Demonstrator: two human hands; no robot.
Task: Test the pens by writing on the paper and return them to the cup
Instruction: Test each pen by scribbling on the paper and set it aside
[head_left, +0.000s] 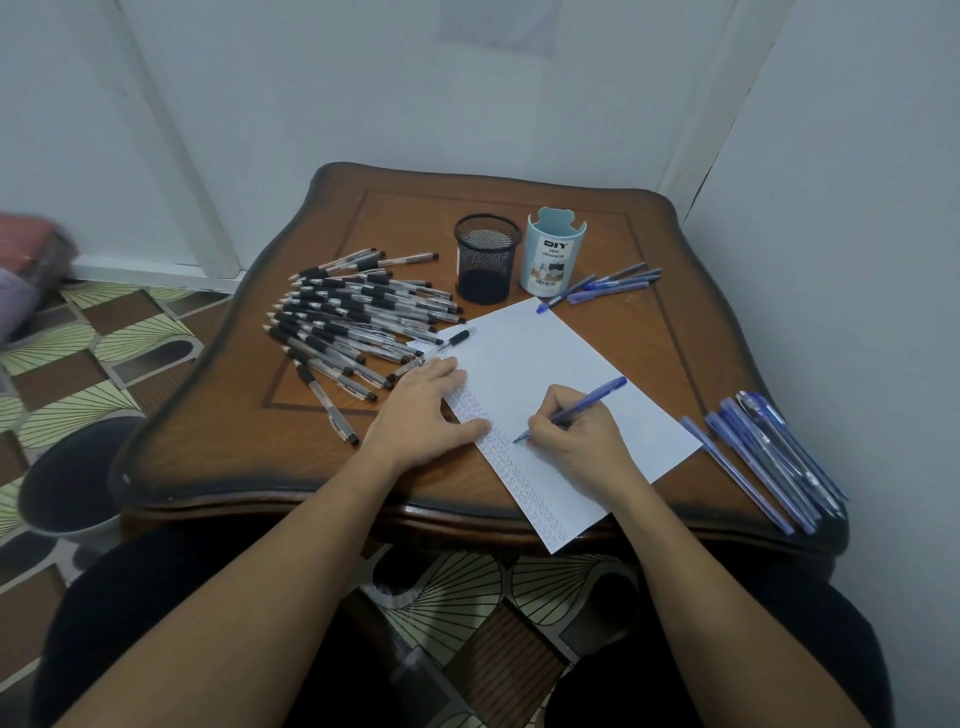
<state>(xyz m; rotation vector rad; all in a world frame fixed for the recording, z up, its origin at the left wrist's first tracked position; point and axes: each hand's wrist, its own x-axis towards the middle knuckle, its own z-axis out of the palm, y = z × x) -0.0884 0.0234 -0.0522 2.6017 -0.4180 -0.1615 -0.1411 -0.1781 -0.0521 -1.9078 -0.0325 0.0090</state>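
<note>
On the brown wooden table (208, 415) we see a white sheet of paper (545, 353) lying at a slant, its near corner hanging past the table's near edge. Along its left margin run rows of small ink marks, too small for us to read. To the left of the sheet lies a large heap of black-gripped pens (353, 317) with clear barrels, fanned out on the wood. At the far side stand two cups side by side: a black mesh cup (485, 260) and, just to its right, a pale blue holder (553, 257) whose label reads "DIY DESK ORGANIZER" above a small picture and a barcode. A few capped blue pens (608, 286) lie just to the right of the holder, one touching the far corner of the paper, and a second bundle of blue pens (769, 457) lies at the table's right edge. The left hand (421, 415) rests flat on the left margin of the sheet, fingers straight. The right hand (576, 441) grips a slim blue pen (576, 408), tip down on the paper beside the marks.
</note>
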